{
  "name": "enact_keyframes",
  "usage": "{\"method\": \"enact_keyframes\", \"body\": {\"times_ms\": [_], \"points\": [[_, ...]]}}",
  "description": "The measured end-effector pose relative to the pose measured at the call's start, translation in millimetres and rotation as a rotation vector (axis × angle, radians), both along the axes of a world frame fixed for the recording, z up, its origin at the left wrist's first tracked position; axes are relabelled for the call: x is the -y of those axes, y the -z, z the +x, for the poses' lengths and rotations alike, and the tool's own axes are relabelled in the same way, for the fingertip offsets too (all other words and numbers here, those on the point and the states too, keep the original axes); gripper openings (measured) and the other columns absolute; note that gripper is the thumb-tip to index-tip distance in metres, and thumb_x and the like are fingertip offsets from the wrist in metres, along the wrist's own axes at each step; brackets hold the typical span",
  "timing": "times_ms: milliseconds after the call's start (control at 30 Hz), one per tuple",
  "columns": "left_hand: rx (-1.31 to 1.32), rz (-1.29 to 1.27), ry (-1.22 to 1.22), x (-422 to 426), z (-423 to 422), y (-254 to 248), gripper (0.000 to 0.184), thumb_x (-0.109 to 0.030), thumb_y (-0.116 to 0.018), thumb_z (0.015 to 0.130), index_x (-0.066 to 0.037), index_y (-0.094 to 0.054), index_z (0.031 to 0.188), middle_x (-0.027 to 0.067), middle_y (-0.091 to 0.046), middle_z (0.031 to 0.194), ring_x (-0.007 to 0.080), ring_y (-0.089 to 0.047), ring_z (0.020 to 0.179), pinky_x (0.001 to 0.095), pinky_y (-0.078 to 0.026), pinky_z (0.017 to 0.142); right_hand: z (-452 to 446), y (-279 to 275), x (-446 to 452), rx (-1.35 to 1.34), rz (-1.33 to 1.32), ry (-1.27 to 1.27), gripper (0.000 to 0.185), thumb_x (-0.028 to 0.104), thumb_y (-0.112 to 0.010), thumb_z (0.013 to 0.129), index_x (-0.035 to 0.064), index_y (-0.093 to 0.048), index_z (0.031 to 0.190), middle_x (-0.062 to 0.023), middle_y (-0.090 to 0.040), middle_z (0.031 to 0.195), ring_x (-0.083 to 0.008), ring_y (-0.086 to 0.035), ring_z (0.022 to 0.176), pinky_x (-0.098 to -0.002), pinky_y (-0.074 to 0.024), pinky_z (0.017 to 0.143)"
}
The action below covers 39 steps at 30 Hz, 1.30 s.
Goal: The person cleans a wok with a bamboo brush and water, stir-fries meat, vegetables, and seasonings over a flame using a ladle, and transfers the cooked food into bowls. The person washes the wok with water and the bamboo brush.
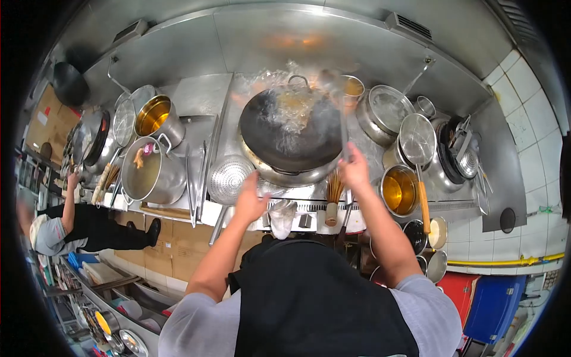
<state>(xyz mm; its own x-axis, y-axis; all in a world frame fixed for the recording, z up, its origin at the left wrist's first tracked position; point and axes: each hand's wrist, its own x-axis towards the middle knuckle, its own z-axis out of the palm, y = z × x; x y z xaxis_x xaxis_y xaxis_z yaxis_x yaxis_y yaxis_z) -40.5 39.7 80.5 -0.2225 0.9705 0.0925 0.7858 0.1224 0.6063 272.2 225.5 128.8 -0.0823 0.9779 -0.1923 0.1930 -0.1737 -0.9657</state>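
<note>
A black wok (262, 134) sits on the burner in front of me, with steam and what looks like splashing liquid at its far side. My right hand (355, 169) is closed around the handle of a ladle (343, 119), whose blurred bowl is raised at the wok's far right. My left hand (250, 199) is held in front of the wok's near left side, fingers apart, with nothing in it. Just left of it lies a perforated strainer (229, 178). A whitish cloth (282, 219) and a bamboo brush (333, 196) are at the stove's front edge.
A large pot (172, 178) of liquid and a pot of yellow oil (175, 128) stand left. Right are another oil pot (416, 199), a wire skimmer (417, 140) with wooden handle, and a lidded pot (372, 128). A co-worker (59, 226) stands far left.
</note>
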Motion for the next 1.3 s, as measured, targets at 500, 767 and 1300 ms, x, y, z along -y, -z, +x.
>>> {"method": "enact_keyframes", "body": {"times_ms": [500,767,1300], "points": [[1.454,-0.665,-0.536,158,-108,49,0.027,-0.036,-0.06,0.109,-0.013,-0.058,0.123,0.0143,-0.076,0.109,0.021,-0.069,0.072,0.0368,-0.058,0.063,179,-100,-323,-1.068,-0.455,0.541,0.03,-0.01,-0.054,0.075,0.0082,-0.033,0.063,-0.0037,-0.036,0.059,-0.0233,-0.044,0.05,-0.0307,-0.0462,0.048],[1.616,-0.243,-0.543,139,-60,19,0.013,-0.014,-0.064,0.104,-0.011,-0.055,0.113,0.0022,-0.059,0.088,0.011,-0.05,0.056,0.0281,-0.042,0.048,234,-32,-340,-0.778,-0.177,0.208,0.006,-0.004,-0.048,0.086,-0.0042,-0.054,0.086,-0.0079,-0.052,0.07,-0.0219,-0.051,0.052,-0.0353,-0.0458,0.045],[1.082,-0.007,-0.327,-64,-66,-119,0.022,-0.019,-0.065,0.105,-0.002,-0.059,0.118,0.0039,-0.06,0.087,0.0115,-0.054,0.057,0.0293,-0.042,0.046,218,-67,-92,-1.532,-0.494,0.12,0.005,-0.003,-0.044,0.102,-0.0076,-0.044,0.103,-0.0106,-0.051,0.09,-0.0145,-0.055,0.063,-0.0255,-0.0537,0.056]]}}
